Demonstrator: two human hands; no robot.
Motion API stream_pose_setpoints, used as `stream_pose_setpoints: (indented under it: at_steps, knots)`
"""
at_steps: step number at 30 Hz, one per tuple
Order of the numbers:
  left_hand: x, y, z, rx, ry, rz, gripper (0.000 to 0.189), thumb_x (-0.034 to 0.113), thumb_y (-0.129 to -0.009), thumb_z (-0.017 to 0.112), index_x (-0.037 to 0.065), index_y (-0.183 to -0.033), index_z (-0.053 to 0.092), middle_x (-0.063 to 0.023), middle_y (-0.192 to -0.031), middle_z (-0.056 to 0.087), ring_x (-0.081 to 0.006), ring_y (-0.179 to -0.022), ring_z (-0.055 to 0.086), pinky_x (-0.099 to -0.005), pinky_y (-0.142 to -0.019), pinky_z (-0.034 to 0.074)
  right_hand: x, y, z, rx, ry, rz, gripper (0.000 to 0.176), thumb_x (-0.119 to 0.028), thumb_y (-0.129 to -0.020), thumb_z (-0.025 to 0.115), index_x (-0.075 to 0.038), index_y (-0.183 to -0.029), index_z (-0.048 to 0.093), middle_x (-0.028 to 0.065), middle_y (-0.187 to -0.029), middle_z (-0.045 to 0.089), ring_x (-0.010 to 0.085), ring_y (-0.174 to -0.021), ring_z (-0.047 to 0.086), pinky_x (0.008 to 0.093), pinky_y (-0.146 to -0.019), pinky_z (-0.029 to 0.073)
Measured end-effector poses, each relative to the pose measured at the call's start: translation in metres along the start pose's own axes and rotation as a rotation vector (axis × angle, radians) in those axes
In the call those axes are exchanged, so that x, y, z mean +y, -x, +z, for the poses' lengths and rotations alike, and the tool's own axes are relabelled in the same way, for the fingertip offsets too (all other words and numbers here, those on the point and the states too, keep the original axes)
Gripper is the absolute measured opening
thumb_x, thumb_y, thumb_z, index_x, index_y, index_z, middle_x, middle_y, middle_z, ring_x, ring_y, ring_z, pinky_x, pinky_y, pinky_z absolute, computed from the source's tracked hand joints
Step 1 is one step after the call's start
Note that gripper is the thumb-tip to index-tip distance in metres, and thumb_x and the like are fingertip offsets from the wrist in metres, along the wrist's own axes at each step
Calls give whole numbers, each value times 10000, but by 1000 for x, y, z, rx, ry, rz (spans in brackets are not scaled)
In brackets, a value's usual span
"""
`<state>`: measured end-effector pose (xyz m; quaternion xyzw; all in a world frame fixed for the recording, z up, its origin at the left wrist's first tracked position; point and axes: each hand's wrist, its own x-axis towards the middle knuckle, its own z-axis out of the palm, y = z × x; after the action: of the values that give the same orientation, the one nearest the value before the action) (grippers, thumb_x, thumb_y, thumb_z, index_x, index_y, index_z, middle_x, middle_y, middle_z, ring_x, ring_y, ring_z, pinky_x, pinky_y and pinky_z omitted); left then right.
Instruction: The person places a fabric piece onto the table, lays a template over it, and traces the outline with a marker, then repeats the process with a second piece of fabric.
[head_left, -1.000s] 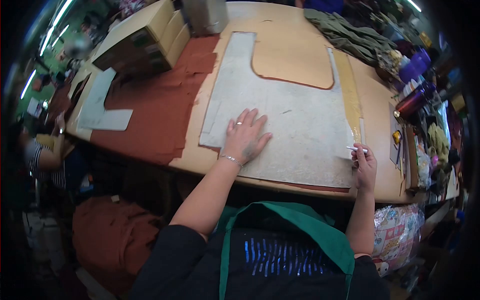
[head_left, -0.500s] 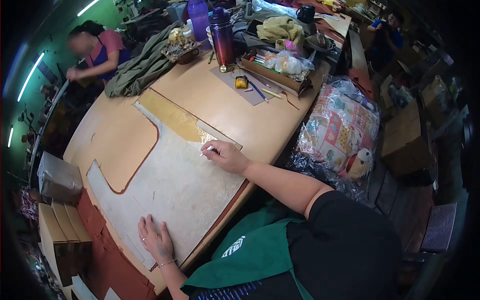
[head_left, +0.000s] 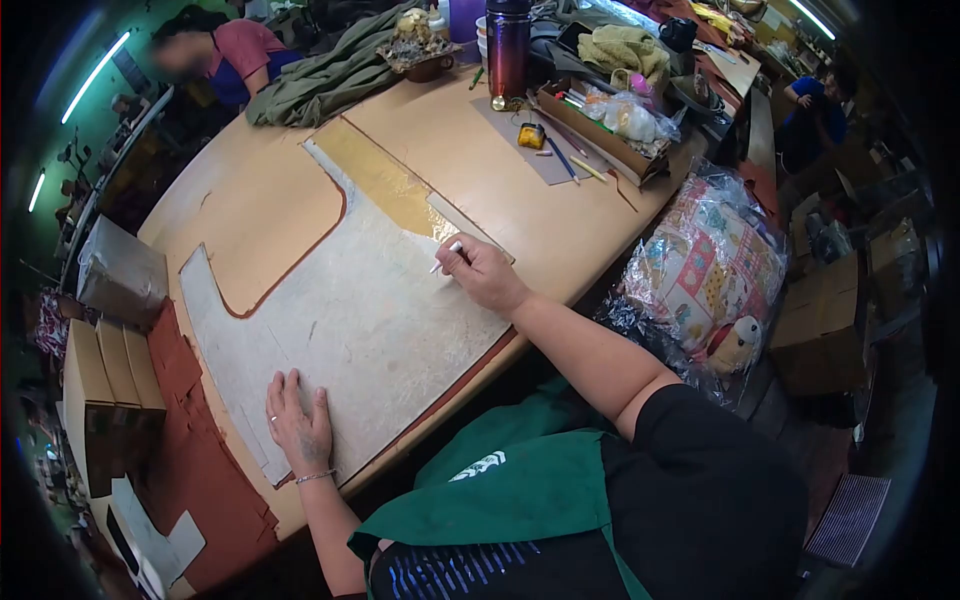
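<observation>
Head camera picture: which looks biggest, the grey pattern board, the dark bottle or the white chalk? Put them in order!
1. grey pattern board, by far the largest.
2. dark bottle, though it stands farther from the camera.
3. white chalk, tiny.

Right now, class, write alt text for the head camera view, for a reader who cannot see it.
A person's left hand presses flat on a grey pattern piece on a wooden table, while the right hand holds a white chalk stick at the piece's edge. Rust-coloured fabric lies beneath.
</observation>
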<state>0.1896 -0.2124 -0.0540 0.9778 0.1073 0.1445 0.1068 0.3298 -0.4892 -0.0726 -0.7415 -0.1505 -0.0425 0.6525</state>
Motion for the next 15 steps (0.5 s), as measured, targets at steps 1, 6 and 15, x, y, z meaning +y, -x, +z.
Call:
stream_pose_setpoints:
  at_steps: [1, 6, 15]
  knots:
    - [-1, 0, 1, 14, 46, 0, 397, 264, -805, 547, 43, -1132, 506, -157, -1209, 446, -308, -1135, 392, -401, -943, 305, 1, -1, -1, -5, 5, 20, 250, -252, -872, 508, -22, -780, 539, 39, -627, 525, 104, -586, 467, 247, -555, 399]
    - [-39, -9, 8, 33, 485, -61, 330, 197, -768, 593, 16, -1041, 551, -157, -1083, 517, -305, -1042, 450, -381, -884, 354, 5, -2, -2, 18, -12, 40, 285, -290, -870, 511, -29, -758, 532, 29, -625, 516, 95, -595, 459, 250, -565, 397]
    - [-64, -40, -25, -40, 17, -32, 241, 259, -771, 592, 55, -900, 599, -142, -938, 558, -324, -915, 510, -388, -771, 428, 10, -5, -6, -2, -200, 66, 184, -213, -894, 482, -46, -865, 552, -20, -689, 494, 39, -642, 452, 168, -587, 381]
